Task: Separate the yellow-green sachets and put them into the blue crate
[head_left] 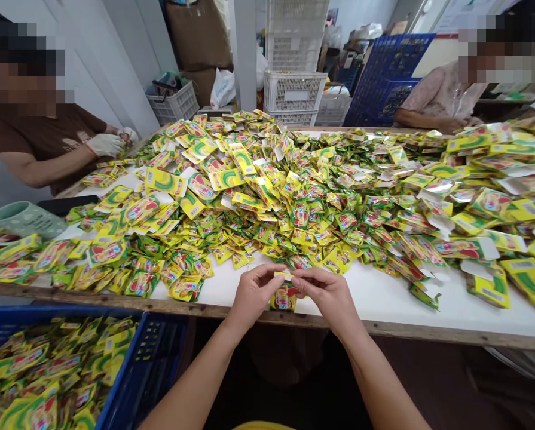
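At the near edge of the table, my left hand (pixel 256 291) and my right hand (pixel 325 292) pinch a small yellow, green and red printed carton (pixel 284 298) between them. Thumbs and fingertips of both hands close around its upper end, where a yellow and white edge shows. Whether that end is folded down I cannot tell, as my fingers partly cover it. Just beyond my hands lies a big heap of glossy printed sachets (pixel 300 215) and flat or opened cartons (pixel 226 179) in the same colours. Several cartons show white inner flaps.
A blue crate (pixel 144 358) full of packs stands below the table edge at left. A green mug (pixel 27 220) and a dark phone-like object (pixel 67 204) sit at the table's left. Co-workers handle things at far left and far right. White crates (pixel 294 92) are stacked behind.
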Tool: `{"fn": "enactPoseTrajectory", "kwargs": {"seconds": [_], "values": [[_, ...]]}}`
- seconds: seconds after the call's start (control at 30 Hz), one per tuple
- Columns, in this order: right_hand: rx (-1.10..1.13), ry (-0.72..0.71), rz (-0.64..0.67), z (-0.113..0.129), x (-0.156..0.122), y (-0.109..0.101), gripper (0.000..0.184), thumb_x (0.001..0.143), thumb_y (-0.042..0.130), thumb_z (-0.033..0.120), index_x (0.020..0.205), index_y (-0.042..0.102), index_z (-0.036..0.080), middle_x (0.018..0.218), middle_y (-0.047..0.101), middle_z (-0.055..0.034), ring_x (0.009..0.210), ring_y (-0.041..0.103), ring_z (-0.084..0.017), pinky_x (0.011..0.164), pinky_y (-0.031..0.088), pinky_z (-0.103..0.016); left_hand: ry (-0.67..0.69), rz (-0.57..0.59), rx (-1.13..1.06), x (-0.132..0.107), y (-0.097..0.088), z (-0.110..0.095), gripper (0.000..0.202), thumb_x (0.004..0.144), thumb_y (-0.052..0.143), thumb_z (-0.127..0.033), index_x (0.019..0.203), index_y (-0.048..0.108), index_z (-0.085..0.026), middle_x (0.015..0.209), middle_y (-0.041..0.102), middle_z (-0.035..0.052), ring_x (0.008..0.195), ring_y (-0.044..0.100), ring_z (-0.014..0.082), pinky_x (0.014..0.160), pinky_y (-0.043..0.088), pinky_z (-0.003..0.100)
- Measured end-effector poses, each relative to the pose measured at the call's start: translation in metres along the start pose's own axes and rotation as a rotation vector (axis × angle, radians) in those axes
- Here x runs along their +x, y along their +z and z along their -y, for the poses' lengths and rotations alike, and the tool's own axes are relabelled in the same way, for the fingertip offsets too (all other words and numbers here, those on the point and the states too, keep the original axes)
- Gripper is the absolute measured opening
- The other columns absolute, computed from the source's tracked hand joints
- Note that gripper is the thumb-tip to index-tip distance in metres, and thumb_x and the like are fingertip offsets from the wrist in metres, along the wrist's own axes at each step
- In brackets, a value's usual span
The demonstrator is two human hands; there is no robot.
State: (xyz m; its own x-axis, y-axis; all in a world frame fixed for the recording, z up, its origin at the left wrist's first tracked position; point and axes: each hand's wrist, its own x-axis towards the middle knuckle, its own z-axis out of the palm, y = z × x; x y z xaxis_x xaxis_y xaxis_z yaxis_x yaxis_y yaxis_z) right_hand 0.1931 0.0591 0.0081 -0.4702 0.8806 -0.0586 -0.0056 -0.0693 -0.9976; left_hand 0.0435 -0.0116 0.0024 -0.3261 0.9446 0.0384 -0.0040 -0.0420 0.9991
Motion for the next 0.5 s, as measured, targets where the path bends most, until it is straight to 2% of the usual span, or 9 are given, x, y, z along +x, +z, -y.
{"fn": "enactPoseTrajectory", "kwargs": {"seconds": [0.1,0.17,0.23,0.37,0.43,0.5], "values": [[-0.084,-0.123,0.028,-0.004,-0.002,-0.005,0.026,0.070,0.075,0.040,0.086,0.075,0.019,0.083,0.067,-0.0066,0.070,0.064,-0.018,0.060,0.058,-0.030,0.149,0.033,0.098,0.001,-0.004,0.001,0.017,0.082,0.064,-0.026,0.092,0.073,-0.017,0.093,0.072,0.0067,0.088,0.066,0.0179,0.082,0.051,0.028],[-0.177,-0.240,0.053,-0.007,-0.006,-0.007,0.021,0.074,0.073,0.034,0.091,0.074,0.022,0.086,0.066,-0.0063,0.077,0.064,-0.018,0.064,0.057,-0.029,0.283,0.054,0.163,0.000,-0.010,0.003,0.016,0.082,0.064,-0.024,0.094,0.073,-0.019,0.094,0.072,0.0062,0.089,0.066,0.0170,0.083,0.051,0.028],[-0.295,-0.371,0.031,-0.011,-0.012,-0.006,0.018,0.080,0.068,0.028,0.096,0.073,0.024,0.090,0.065,-0.0060,0.084,0.062,-0.018,0.070,0.054,-0.029,0.379,0.095,0.217,-0.002,-0.016,0.007,0.019,0.080,0.067,-0.022,0.098,0.072,-0.021,0.097,0.071,0.0062,0.092,0.066,0.0168,0.085,0.051,0.029],[-0.462,-0.586,-0.045,-0.017,-0.026,-0.002,0.021,0.088,0.056,0.019,0.103,0.070,0.024,0.099,0.060,-0.0072,0.090,0.059,-0.016,0.078,0.051,-0.031,0.481,0.158,0.278,-0.007,-0.019,0.016,0.025,0.081,0.066,-0.017,0.104,0.069,-0.022,0.105,0.068,0.0075,0.097,0.064,0.0165,0.089,0.051,0.030],[-0.459,-0.575,0.015,-0.018,-0.025,-0.006,0.020,0.089,0.055,0.019,0.102,0.070,0.023,0.101,0.058,-0.0075,0.091,0.059,-0.016,0.077,0.051,-0.030,0.508,0.199,0.303,-0.008,-0.013,0.019,0.025,0.084,0.061,-0.016,0.108,0.067,-0.021,0.104,0.066,0.0082,0.097,0.062,0.0158,0.086,0.051,0.029],[-0.432,-0.483,0.076,-0.017,-0.012,-0.016,0.018,0.090,0.054,0.022,0.097,0.070,0.020,0.096,0.059,-0.0070,0.083,0.060,-0.015,0.068,0.051,-0.028,0.501,0.230,0.334,-0.008,-0.008,0.018,0.027,0.086,0.058,-0.017,0.112,0.066,-0.021,0.100,0.064,0.0079,0.094,0.061,0.0150,0.083,0.050,0.028]]}}
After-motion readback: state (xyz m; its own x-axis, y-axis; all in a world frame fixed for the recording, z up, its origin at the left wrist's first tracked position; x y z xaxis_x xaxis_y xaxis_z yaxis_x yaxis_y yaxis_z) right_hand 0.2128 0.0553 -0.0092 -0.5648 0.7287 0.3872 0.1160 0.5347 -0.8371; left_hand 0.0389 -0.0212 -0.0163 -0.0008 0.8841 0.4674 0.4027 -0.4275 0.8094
